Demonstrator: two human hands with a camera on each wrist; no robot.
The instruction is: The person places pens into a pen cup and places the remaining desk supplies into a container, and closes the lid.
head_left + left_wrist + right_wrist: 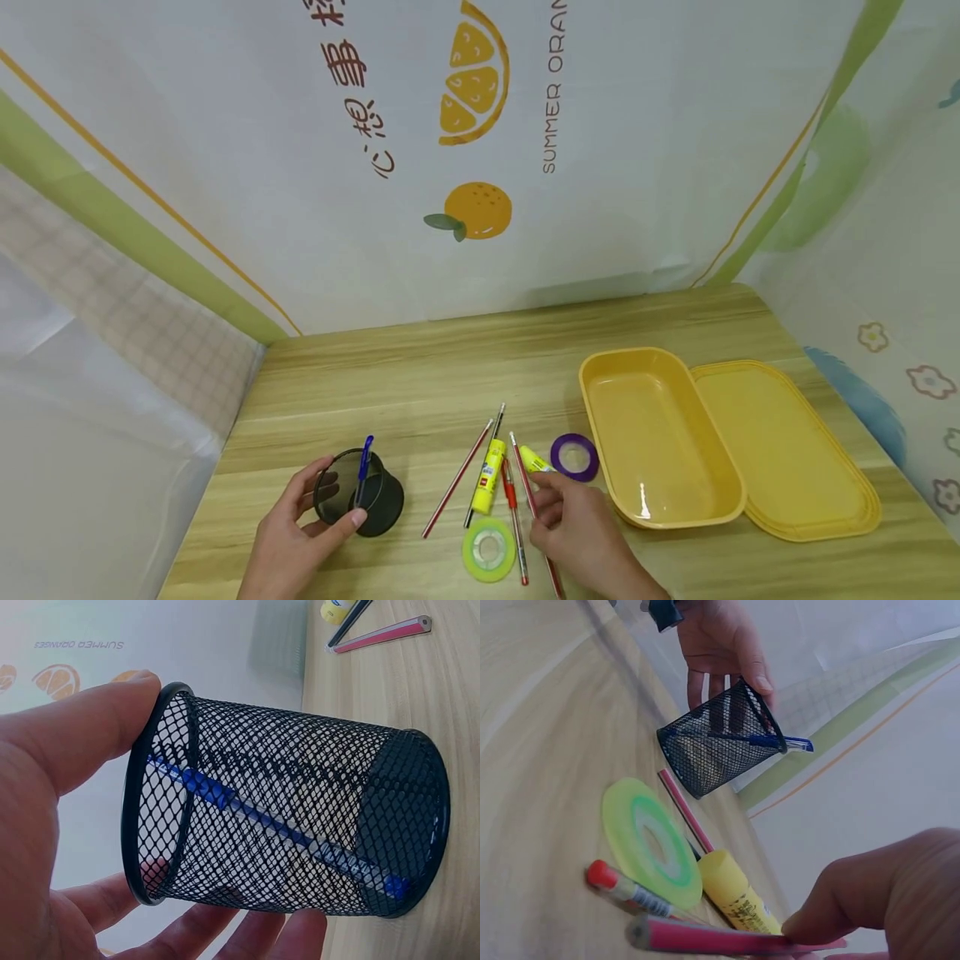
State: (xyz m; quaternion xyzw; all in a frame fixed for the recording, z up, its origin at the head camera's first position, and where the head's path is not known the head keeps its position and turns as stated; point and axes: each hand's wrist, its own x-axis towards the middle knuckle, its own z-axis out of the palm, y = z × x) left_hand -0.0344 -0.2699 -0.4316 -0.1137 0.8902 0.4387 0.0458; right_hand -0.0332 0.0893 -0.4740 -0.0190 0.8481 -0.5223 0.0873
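The left hand (291,529) holds the mesh cup (388,505), thumb and fingers curled about its rim; a blue pen (365,460) leans inside the cup; the right hand (577,529) pinches a red pencil (522,475) between thumb and fingers; left of that pencil lie a red pen (513,504), a glue stick (490,475) and green tape (472,550); purple tape (558,458) lies near the yellow tub (652,450), with its lid (787,450) just beside the tub.

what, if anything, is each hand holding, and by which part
Left hand: the mesh pen cup, by rim and side. Right hand: a red pencil, pinched partway along its shaft.
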